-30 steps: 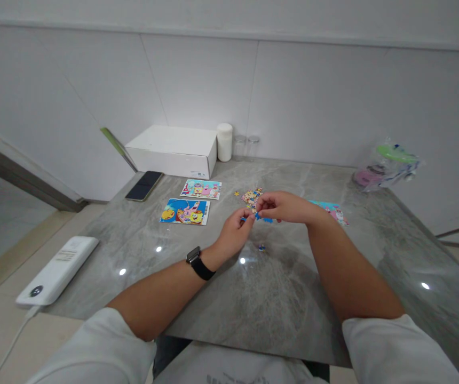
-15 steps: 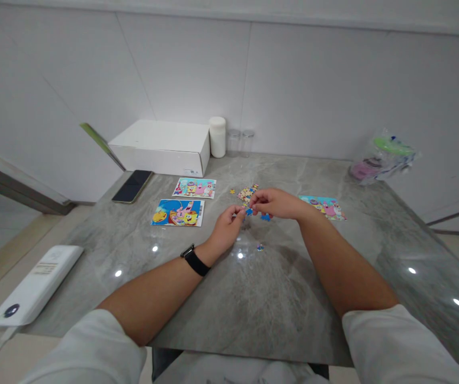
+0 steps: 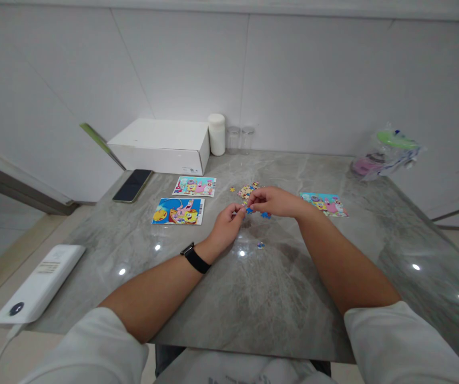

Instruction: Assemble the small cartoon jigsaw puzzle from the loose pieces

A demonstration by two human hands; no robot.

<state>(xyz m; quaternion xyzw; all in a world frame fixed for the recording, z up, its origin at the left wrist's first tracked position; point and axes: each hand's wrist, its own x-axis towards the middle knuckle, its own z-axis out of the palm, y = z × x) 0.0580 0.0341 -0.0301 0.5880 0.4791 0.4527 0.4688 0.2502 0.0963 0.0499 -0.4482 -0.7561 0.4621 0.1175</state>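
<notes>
Over the middle of the table my two hands meet at the fingertips. My left hand [image 3: 227, 226], with a black watch on its wrist, is closed in a pinch at the edge of a small blue jigsaw piece [image 3: 249, 210]. From the other side my right hand [image 3: 276, 201] pinches at the same spot, its fingers partly covering what they hold. More blue pieces [image 3: 266, 215] lie under the right hand. Just beyond is a pile of mixed jigsaw pieces [image 3: 247, 190]. A yellow piece [image 3: 232, 189] sits left of the pile, and another loose piece [image 3: 260, 246] lies nearer to me.
Cartoon picture cards lie at left, one upper [image 3: 195, 186] and one lower [image 3: 178, 211], and another card [image 3: 325, 205] at right. Behind stand a white box [image 3: 159, 146], a white bottle [image 3: 216, 135] and two clear jars. A phone [image 3: 132, 185], white power bank [image 3: 41, 284] and bagged item [image 3: 385, 153] lie near the edges.
My hands keep the same pinch, with only slight finger movement at the blue piece. The whole view has shifted a little.
</notes>
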